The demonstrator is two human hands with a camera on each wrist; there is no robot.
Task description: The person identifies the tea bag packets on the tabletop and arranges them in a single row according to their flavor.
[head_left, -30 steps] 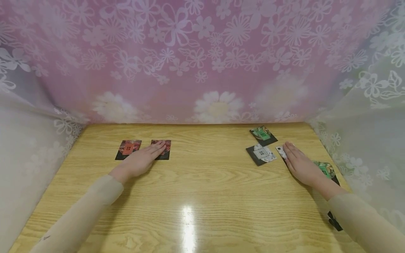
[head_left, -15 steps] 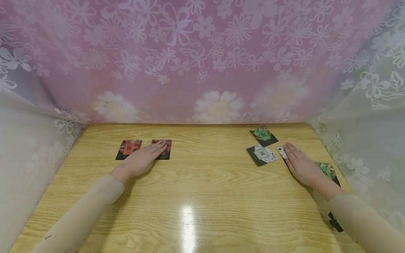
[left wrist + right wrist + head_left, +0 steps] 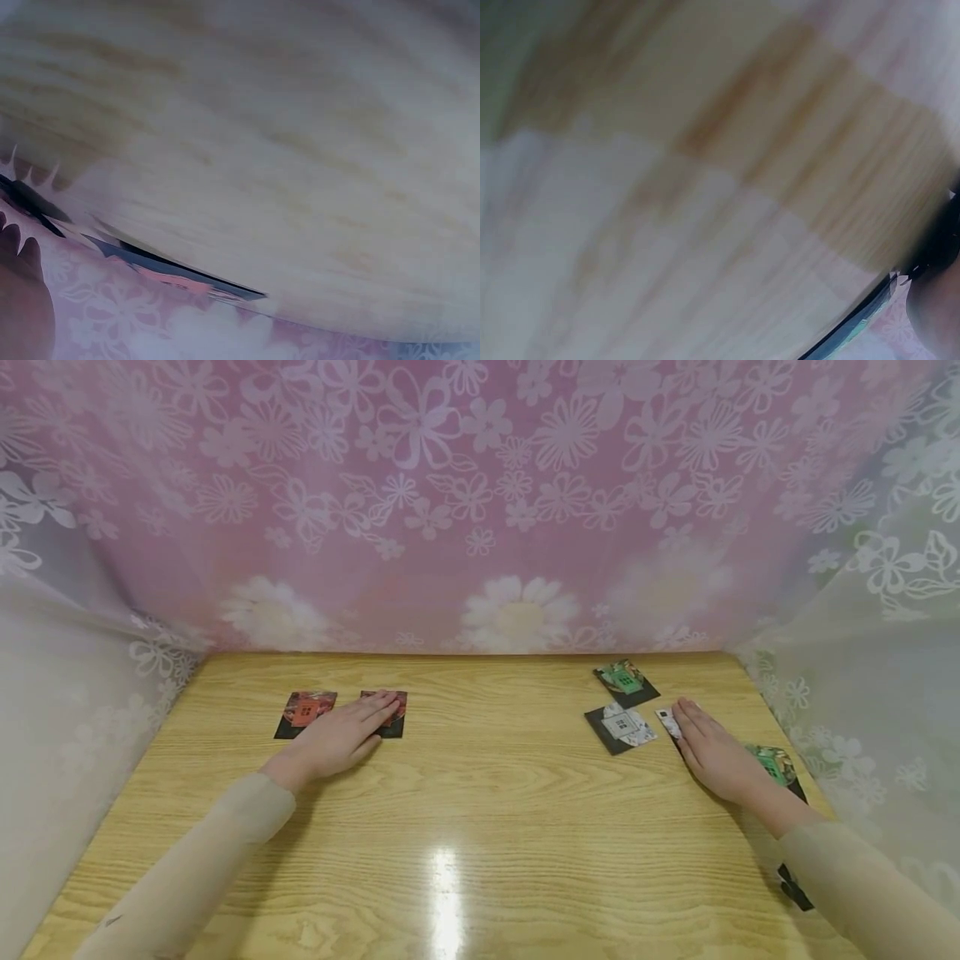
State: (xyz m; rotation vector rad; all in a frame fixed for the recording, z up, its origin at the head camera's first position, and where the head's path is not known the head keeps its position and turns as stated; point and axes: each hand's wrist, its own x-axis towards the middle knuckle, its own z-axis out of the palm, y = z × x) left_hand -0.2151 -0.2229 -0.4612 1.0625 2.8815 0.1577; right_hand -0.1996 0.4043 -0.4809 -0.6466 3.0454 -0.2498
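My left hand [image 3: 336, 737] lies over a flat square packet [image 3: 393, 724], black with a red print, its straight fingers across the packet's middle. Just left of it is a matching red-and-black packet [image 3: 303, 712], partly behind that hand. On the right, my right hand [image 3: 716, 752] rests with fingers extended over a packet with a white print [image 3: 665, 721]; most of this one is hidden beneath the hand. A grey-white and black packet [image 3: 621, 727] sits left of the right fingertips. In the left wrist view, a red-printed packet [image 3: 172, 276] shows nearly edge-on.
Behind the grey-white packet lies a green-and-black packet [image 3: 625, 682]. Another green one [image 3: 774, 767] is by the right wrist, near the table's right edge. A small black item [image 3: 793, 888] shows beside the right sleeve. Flowered curtains [image 3: 517, 527] enclose the wooden table [image 3: 487, 802].
The left thumb has spread slightly away from the fingers, and the left fingertips have shifted a little to the right. The right hand and the packets have stayed in place.
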